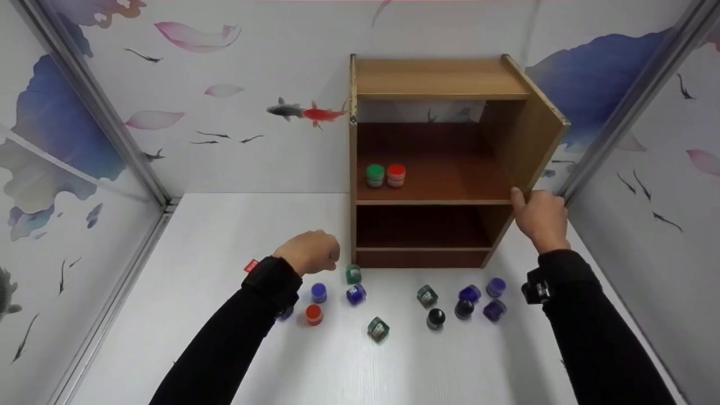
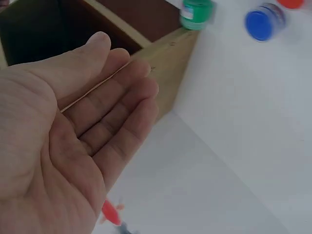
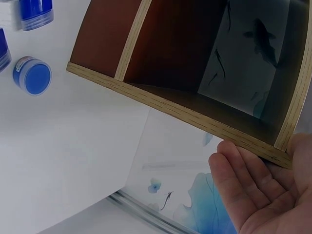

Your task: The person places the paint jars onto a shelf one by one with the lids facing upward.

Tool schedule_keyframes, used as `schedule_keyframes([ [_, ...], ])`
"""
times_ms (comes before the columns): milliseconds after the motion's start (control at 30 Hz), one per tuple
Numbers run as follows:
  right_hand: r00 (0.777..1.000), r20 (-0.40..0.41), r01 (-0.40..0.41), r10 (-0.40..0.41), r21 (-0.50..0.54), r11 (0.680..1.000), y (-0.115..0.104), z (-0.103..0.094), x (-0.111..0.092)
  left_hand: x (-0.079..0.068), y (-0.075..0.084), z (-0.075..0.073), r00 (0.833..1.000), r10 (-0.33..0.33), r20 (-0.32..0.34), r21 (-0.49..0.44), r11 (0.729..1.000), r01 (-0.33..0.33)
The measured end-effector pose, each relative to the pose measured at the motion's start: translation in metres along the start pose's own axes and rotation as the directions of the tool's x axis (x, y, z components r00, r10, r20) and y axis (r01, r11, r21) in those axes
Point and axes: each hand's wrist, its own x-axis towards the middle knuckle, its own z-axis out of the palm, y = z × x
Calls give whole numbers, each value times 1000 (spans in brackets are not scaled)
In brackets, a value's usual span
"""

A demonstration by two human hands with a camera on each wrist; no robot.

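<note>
My right hand pinches the brown wooden shelf, centre-right, apparently steadying it; my left hand, loosely curled, empty, should uncurl for a round green jar.

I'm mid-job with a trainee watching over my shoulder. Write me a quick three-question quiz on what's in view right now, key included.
1. True or false: the left grip is holding a jar.
2. Choose one. The two jars standing inside the cabinet are coloured:
A) black and blue
B) green and red
C) purple and black
3. Short answer: which part of the cabinet does the right grip touch?

Key
1. False; it holds nothing.
2. B
3. The right side panel, as the person sees it.
</note>
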Motion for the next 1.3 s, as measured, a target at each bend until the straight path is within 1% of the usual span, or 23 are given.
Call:
schedule_keyframes([
  [200,1000,13,-18,18,20,1000,1,0,0,-3,-24,20,997,-71,28,15,997,71],
  [300,1000,17,-18,18,20,1000,1,0,-1,-5,-36,31,995,-93,44,27,995,92],
  [500,1000,17,-25,25,23,999,1,0,0,-8,-58,50,992,-121,37,-4,993,121],
  [633,999,16,-28,27,26,999,1,0,0,-11,-68,57,986,-166,21,-20,986,166],
  [733,999,19,-30,30,23,999,0,0,0,-16,-70,61,975,-222,2,-10,975,222],
  [900,1000,15,-25,25,22,999,-1,0,-1,-30,-68,69,945,-326,-32,15,945,326],
  [1000,1000,-2,-12,12,22,1000,-1,0,-1,-36,-66,74,928,-372,-28,17,928,373],
  [1167,999,-36,10,-9,27,1000,0,0,-2,-38,-65,81,914,-406,-17,18,914,406],
  [1300,999,-36,12,-11,26,1000,1,0,-3,-37,-64,87,913,-408,-15,22,913,408],
])
